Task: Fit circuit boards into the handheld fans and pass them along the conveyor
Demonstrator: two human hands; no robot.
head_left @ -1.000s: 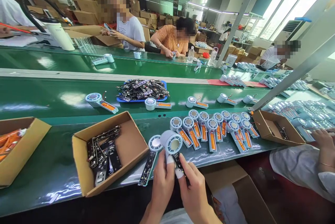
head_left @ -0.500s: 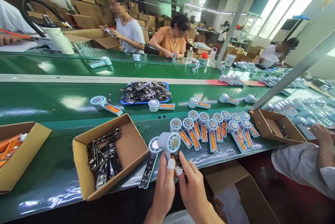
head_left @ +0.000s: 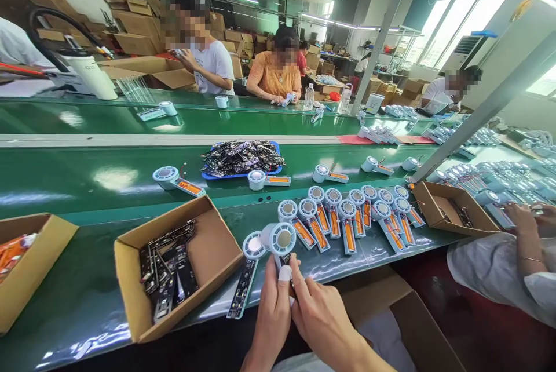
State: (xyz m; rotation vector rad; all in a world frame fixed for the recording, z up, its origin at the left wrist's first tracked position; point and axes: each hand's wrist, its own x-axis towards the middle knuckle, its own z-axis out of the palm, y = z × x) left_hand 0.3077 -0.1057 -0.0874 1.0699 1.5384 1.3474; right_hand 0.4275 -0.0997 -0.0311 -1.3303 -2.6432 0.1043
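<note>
A pale blue handheld fan (head_left: 278, 238) is held head-up by my left hand (head_left: 271, 317), whose fingers wrap its handle. My right hand (head_left: 322, 309) is closed at the same handle, fingers pressed on a black circuit board (head_left: 285, 259) that lies along it. Both hands cover most of the handle, so how the board is seated is hidden. Just left of them, a second fan (head_left: 253, 245) rests on the bench with a dark circuit board showing along its handle. Farther left stands a cardboard box (head_left: 217, 244) with loose circuit boards inside.
Several fans (head_left: 347, 210) with orange batteries are grouped at the right. A blue tray (head_left: 278, 149) heaped with circuit boards sits beyond. Another box (head_left: 52, 267) holds orange parts at far left. A slanted metal post (head_left: 469, 120) and a co-worker's arm (head_left: 527, 239) are at right.
My right hand has closed in on the handle, its fingers now over the circuit board, which lies more in line with the handle. The view has shifted slightly.
</note>
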